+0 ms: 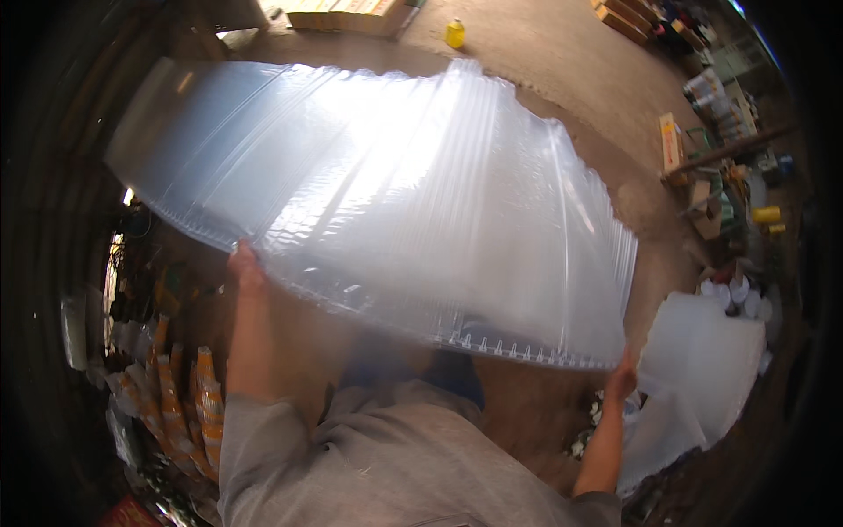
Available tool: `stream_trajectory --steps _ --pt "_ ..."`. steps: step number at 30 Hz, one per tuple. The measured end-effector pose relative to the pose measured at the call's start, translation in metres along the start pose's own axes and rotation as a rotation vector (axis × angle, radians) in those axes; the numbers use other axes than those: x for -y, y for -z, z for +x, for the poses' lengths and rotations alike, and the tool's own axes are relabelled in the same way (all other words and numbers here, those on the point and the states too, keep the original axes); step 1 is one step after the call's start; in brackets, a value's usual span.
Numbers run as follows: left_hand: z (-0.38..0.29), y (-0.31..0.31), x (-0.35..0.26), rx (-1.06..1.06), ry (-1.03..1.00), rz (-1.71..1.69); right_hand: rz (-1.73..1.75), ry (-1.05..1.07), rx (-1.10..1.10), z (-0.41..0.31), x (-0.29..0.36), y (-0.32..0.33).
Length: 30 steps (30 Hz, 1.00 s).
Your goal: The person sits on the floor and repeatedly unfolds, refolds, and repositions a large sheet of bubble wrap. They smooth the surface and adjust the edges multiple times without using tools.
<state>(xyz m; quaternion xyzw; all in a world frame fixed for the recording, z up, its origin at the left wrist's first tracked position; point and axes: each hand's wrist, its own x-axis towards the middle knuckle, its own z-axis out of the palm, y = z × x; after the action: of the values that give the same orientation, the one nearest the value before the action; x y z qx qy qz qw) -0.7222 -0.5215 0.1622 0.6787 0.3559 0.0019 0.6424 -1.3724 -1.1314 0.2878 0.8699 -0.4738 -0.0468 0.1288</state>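
Note:
A wide sheet of clear, ribbed plastic (408, 211) stretches in front of me, bright with glare in its middle. Along its near edge runs a row of small notches or teeth. My left hand (247, 263) grips this near edge towards the left, with part of the sheet reaching past it. At the sheet's right near corner, my right hand (622, 379) is closed on the edge. Both arms are held out and apart, and the sheet is above the floor. My fingertips are partly hidden by the plastic.
More translucent plastic sheeting (701, 369) lies at the right. Orange-banded bundles (207, 402) stand at the left. A yellow container (454, 33) and cardboard boxes (349, 20) are on the floor beyond. A wooden bar (731, 151) and clutter are at the far right.

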Motion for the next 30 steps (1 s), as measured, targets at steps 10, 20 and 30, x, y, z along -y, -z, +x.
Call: stream_trajectory --steps 10,20,30 --pt "-0.121 -0.098 -0.019 -0.065 -0.193 0.04 0.823 0.539 0.146 0.018 0.278 0.07" --pt "-0.289 -0.129 -0.02 0.281 0.116 -0.258 0.484 0.923 -0.111 0.04 0.452 0.155" --pt "-0.361 -0.146 0.046 0.682 0.544 -0.336 0.183 0.673 -0.079 0.092 0.218 0.071"
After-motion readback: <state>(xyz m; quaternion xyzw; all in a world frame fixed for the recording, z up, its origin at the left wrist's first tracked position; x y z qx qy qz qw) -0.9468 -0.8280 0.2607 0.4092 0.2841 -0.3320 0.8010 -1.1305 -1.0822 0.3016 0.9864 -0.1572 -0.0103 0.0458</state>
